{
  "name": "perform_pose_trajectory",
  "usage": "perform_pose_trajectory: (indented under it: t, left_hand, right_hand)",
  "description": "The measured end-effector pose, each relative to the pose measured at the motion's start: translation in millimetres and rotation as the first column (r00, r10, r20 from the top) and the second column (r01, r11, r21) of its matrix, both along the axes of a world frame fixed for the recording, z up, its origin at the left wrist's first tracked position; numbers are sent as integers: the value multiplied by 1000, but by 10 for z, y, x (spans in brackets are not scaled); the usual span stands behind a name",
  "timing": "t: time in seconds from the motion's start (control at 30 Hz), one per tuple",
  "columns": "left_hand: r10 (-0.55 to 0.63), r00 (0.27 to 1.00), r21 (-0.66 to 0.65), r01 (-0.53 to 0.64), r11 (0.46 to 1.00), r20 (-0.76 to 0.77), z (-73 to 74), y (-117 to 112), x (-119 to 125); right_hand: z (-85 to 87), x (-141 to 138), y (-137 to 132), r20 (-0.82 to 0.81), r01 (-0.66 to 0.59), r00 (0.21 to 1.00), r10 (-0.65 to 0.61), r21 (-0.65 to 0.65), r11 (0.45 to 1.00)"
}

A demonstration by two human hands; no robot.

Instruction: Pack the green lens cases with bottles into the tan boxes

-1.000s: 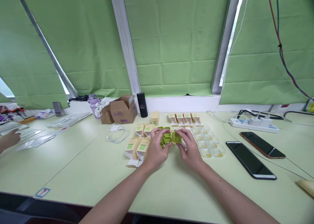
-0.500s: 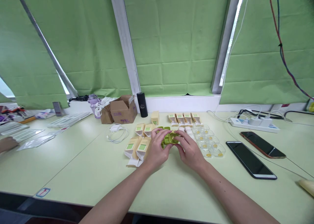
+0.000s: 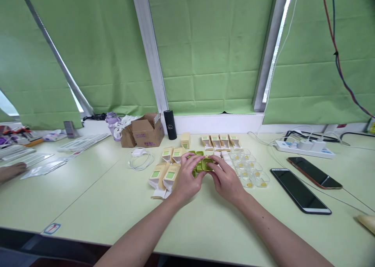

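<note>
Both my hands meet at the middle of the pale green table (image 3: pixel 96 204). My left hand (image 3: pixel 187 179) and my right hand (image 3: pixel 225 179) are closed together on a small green case (image 3: pixel 206 164). More small green cases (image 3: pixel 197 155) lie just behind it. Left of my hands lie tan cartons with green labels (image 3: pixel 165 173). To the right stand clear plastic trays with yellow spots (image 3: pixel 249 169). A row of open tan cartons (image 3: pixel 221 141) lines the back.
A brown cardboard box (image 3: pixel 146 132), a black cylinder (image 3: pixel 170 124) and a white cable (image 3: pixel 140 159) sit at the back left. Two dark phones (image 3: pixel 300 191) and a power strip (image 3: pixel 304 148) lie to the right. Another person's hand (image 3: pixel 11 171) rests at the far left.
My right hand has shifted left and turned the green case towards my left hand. The other person's hand at the far left has moved slightly.
</note>
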State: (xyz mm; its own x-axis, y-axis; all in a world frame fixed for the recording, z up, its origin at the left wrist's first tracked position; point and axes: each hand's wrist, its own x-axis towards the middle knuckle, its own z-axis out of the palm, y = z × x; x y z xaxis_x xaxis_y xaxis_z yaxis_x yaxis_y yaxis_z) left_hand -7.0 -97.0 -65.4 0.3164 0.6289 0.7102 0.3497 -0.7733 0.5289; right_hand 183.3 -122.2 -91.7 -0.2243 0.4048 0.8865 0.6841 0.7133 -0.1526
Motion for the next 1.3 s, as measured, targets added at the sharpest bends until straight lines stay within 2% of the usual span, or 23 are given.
perform_pose_trajectory:
  t: [0.6, 1.03, 1.3]
  left_hand:
    - [3, 1000, 41, -2, 999, -9, -10, -10, 5]
    - [-7, 1000, 9, 7, 1000, -5, -10, -13, -8]
    - [2, 1000, 22, -2, 1000, 6, 20, -35, 9]
  right_hand:
    - [24, -3, -10, 19, -18, 1000, 19, -42, 999]
    - [2, -5, 0, -17, -11, 1000, 11, 14, 1000]
    - [13, -6, -19, -26, -37, 999, 37, -11, 999]
